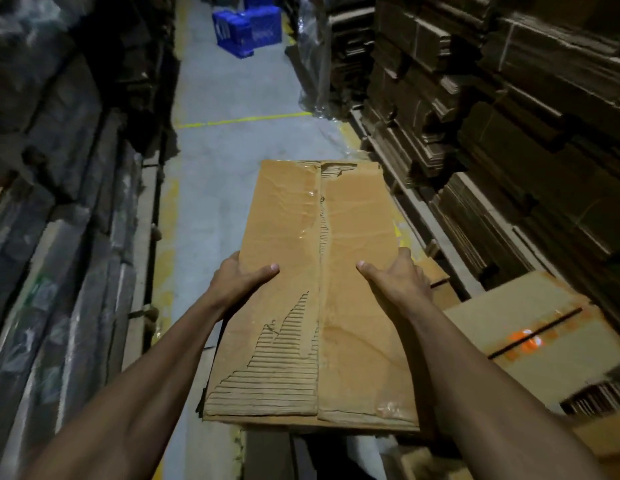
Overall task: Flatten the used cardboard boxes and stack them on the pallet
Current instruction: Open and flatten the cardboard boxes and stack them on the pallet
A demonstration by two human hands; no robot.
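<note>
Box: We hold a worn cardboard box (319,289) lengthwise out in front of us, above the aisle, its closed top flaps meeting along a centre seam that runs away from us.
Box surface: The outer paper is torn off in patches near the close left corner and along the seam, baring the corrugated ribs; scraps of clear tape cling to the top.
Left hand: Our left hand (241,277) grips the box's left long edge, thumb laid flat on the top face, fingers wrapped down the side out of view.
Right hand: Our right hand (396,275) grips the opposite long edge in the same way, thumb on top pointing inward, fingers curled over the side.
Edges: The far short edge is ragged at the seam; the near short edge hangs just above a dark gap and a lower layer of cardboard, which we cannot make out clearly.
Aisle: A grey concrete floor (232,161) runs ahead between the stacks, with a yellow line (246,120) painted across it and worn yellow stripes along both sides.
Left side: Dark wrapped stacks (59,202) wall the aisle closely on our left.
Right side: Tall piles of flattened cardboard (492,116) rise on our right, their edges facing the aisle.
Near right: A lighter carton (537,327) with an orange mark sits just beside our right forearm.
Far end: Blue plastic crates (247,29) stand on the floor, well apart from us.
</note>
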